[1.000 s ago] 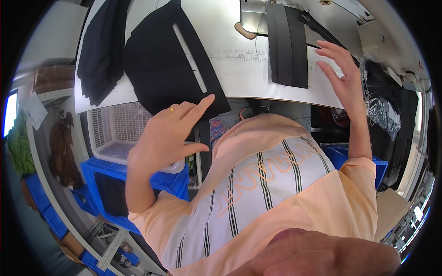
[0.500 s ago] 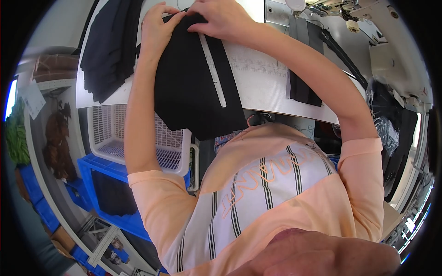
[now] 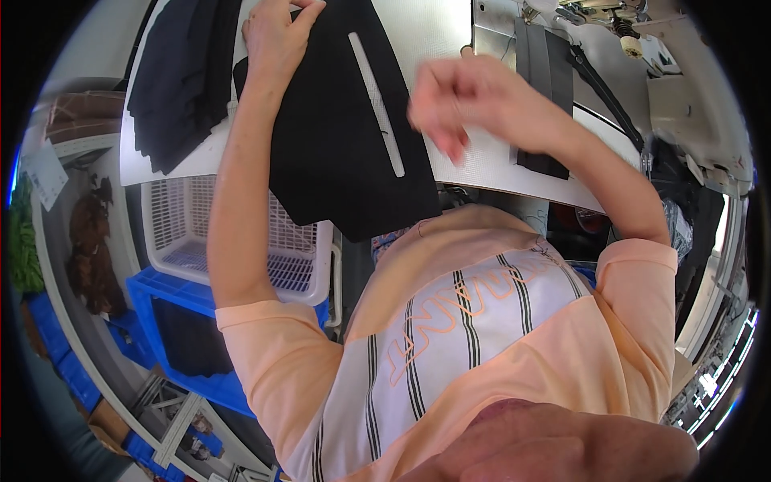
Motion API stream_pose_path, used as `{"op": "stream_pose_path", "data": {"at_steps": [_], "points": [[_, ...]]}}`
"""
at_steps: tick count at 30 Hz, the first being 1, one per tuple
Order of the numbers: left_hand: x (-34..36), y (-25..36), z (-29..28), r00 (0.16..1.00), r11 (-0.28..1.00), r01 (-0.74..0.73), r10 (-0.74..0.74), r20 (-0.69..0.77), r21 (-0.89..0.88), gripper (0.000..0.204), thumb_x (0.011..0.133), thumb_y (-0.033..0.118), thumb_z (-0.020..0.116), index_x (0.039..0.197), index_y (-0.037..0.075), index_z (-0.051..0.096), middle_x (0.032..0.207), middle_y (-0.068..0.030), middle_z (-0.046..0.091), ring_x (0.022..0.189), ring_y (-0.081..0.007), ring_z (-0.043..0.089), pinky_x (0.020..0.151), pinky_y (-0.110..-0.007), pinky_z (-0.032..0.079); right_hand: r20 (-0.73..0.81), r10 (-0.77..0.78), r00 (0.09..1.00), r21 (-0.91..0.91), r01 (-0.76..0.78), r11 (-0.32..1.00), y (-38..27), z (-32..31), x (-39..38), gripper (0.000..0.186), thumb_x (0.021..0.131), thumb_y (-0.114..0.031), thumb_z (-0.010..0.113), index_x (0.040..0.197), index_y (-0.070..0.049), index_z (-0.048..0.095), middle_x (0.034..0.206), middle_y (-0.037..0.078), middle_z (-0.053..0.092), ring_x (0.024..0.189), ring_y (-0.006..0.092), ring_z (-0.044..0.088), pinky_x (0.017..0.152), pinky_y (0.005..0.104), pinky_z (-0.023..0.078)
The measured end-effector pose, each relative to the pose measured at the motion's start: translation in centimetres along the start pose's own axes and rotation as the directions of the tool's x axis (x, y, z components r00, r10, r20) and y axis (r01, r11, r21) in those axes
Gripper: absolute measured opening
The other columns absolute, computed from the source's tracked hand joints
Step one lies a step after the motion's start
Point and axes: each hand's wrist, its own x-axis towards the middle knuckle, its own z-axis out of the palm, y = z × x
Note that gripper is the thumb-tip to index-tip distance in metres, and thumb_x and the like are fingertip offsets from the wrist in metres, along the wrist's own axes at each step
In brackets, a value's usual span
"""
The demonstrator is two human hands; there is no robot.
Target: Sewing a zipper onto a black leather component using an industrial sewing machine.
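Pressing flat, my left grip [image 3: 277, 36] pins the black fabric piece [image 3: 345, 136] at upper centre; right grip [image 3: 458, 100] hovers just beside it, blurred, loosely curled, empty.

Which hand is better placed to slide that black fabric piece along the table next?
Probably the left hand: it rests on the black fabric piece, while the right hand hovers blurred above the table.
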Motion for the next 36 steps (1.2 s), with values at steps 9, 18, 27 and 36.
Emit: {"op": "stream_pose_path", "data": {"at_steps": [9, 18, 27, 36], "points": [[0.4, 2.0, -0.2, 0.999, 0.998, -0.005, 0.008, 0.045, -0.061, 0.014, 0.084, 0.009, 0.067, 0.085, -0.003, 0.058, 0.088, -0.0171, 0.062, 0.082, -0.0302, 0.063, 0.075, -0.036, 0.05, -0.169, -0.308, 0.936, -0.694, 0.108, 0.712, 1.6, 0.4, -0.8, 0.017, 0.088, -0.02, 0.063, 0.089, -0.004, 0.068, 0.081, 0.011, 0.063, 0.074, 0.0282, 0.063, 0.068, 0.0366, 0.05], [0.8, -0.3, 0.2, 0.995, 0.989, -0.091, 0.086, 0.051, 0.115, 0.022, 0.086, 0.026, 0.069, 0.092, 0.005, 0.067, 0.118, -0.0148, 0.066, 0.112, -0.0311, 0.059, 0.097, -0.039, 0.041, -0.046, -0.599, 0.799, -0.896, 0.232, 0.378, 4.4, -2.1, 6.7, 0.015, 0.089, -0.017, 0.066, 0.099, -0.006, 0.068, 0.08, 0.005, 0.059, 0.067, 0.0191, 0.058, 0.063, 0.0305, 0.047], [0.9, -0.7, 0.3, 0.994, 0.989, -0.101, 0.096, 0.05, 0.108, 0.024, 0.085, 0.028, 0.07, 0.093, 0.006, 0.068, 0.119, -0.0147, 0.066, 0.112, -0.0312, 0.058, 0.098, -0.04, 0.041, -0.058, -0.45, 0.891, -0.84, 0.2, 0.505, 3.8, -2.1, 7.3, 0.02, 0.083, -0.013, 0.059, 0.099, -0.009, 0.072, 0.084, 0.009, 0.064, 0.077, 0.0264, 0.066, 0.072, 0.0367, 0.052], [1.0, -0.9, 0.0, 0.993, 0.992, -0.102, 0.097, 0.071, 0.078, 0.023, 0.085, 0.028, 0.07, 0.092, 0.006, 0.068, 0.118, -0.0136, 0.066, 0.113, -0.0308, 0.058, 0.098, -0.039, 0.04, -0.088, -0.51, 0.856, -0.851, 0.202, 0.485, 4.8, -2.5, 8.0, 0.021, 0.083, -0.009, 0.055, 0.096, -0.005, 0.071, 0.085, 0.01, 0.062, 0.078, 0.0261, 0.064, 0.073, 0.0373, 0.052]]}}
